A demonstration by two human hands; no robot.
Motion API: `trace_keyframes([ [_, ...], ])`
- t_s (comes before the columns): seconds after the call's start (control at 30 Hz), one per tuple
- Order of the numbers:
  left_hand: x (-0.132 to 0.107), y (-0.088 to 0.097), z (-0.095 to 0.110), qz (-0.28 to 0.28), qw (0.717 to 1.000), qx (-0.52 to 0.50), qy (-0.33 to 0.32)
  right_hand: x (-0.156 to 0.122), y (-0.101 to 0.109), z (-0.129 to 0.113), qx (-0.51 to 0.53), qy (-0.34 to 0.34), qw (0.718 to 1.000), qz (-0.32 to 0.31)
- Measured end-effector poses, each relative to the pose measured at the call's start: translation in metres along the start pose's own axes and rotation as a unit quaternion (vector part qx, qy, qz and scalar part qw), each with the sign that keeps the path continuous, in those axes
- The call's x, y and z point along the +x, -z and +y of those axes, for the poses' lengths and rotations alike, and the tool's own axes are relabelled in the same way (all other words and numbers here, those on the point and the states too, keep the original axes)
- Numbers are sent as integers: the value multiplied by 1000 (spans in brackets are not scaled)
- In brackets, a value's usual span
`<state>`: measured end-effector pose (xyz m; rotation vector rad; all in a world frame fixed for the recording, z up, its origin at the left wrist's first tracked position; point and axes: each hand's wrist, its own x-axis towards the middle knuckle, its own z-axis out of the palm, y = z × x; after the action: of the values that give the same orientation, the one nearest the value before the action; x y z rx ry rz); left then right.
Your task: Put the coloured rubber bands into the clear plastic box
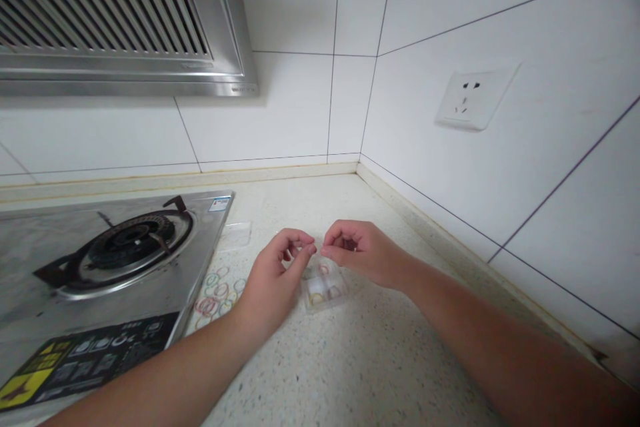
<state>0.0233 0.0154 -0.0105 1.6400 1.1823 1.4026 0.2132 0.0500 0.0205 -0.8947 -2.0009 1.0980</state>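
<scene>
The left hand [275, 273] and right hand [369, 252] nearly touch by the box [326, 305]; I can't tell if they hold anything. Rings [221, 291] lie left.

Soft, cool and rather dim light spreads over the pale worktop [380, 347], strongest near its far corner and greyer toward its near edge; the source is out of view. Shadows are faint and soft-edged, with light shading on the wall [290, 107] under the hood [120, 13]. The hood's steel shows dull sheen, and a small glint sits on the burner [137, 240]. Wide-angle distortion slants the tile lines and stretches the socket [467, 103]. The upper right corner darkens, and the right forearm [465, 320] falls into shade lower right. The left hand [277, 270] and right hand [367, 250] look slightly soft; the clear box [327, 303] and rings [206, 305] lack crisp detail.
</scene>
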Motion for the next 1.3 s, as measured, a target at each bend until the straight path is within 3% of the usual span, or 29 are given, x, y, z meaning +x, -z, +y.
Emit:
trace_keyframes([
  [0.53, 0, 2, -3, -17, 999, 27, 4, 2, 4, 0, -25, -3, 999, 28],
  [1.3, -2, 2, -5, -49, 999, -1, 5, 1, 7, 0, -33, -2, 999, -2],
])
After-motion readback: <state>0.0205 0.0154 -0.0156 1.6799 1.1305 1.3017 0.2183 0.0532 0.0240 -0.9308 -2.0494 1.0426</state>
